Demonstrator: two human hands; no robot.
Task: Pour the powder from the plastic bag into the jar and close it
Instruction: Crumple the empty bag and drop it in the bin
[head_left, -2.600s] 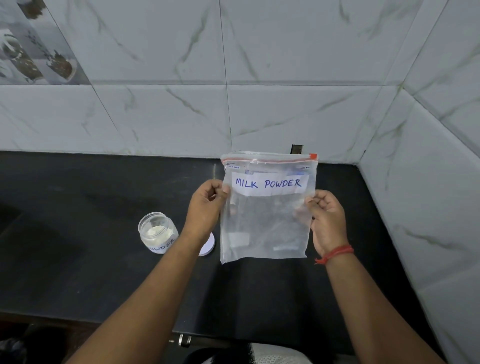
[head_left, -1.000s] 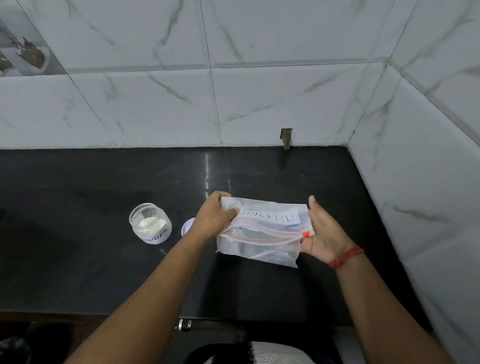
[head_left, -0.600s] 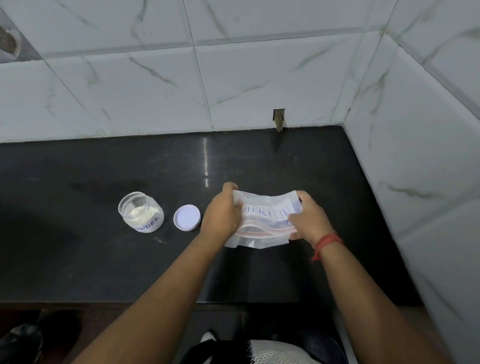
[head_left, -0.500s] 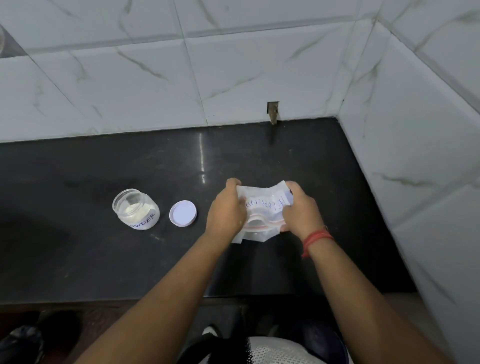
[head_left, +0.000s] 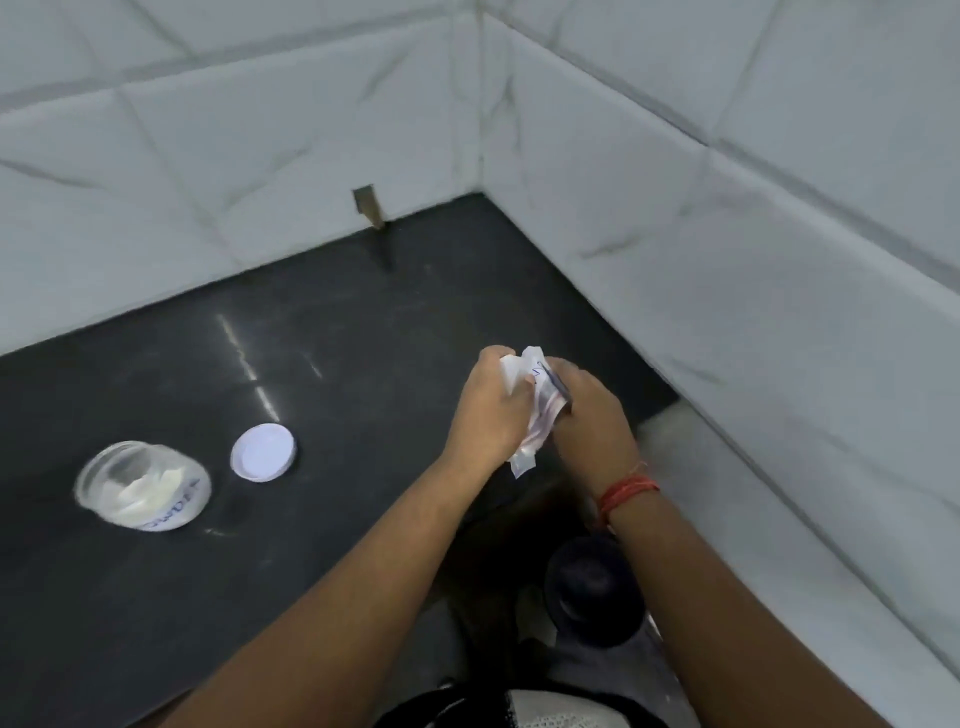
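The clear plastic bag (head_left: 535, 415) with its red zip line is crumpled into a small wad, squeezed between my left hand (head_left: 485, 410) and my right hand (head_left: 589, 415) above the right end of the black counter (head_left: 337, 338). A small clear jar (head_left: 143, 486) with white powder inside and a handwritten label stands open at the left of the counter. Its white round lid (head_left: 263, 451) lies flat just to the right of the jar, well apart from both hands.
White marble-look tiled walls (head_left: 727, 260) close the counter at the back and on the right. A small dark notch (head_left: 368, 205) sits low in the back wall. Below the counter's front edge a dark round object (head_left: 592, 592) stands on the floor.
The flat bag held upright was laid down, folded and crushed into a wad between both hands. The view swung right and down; jar and lid stayed in place.
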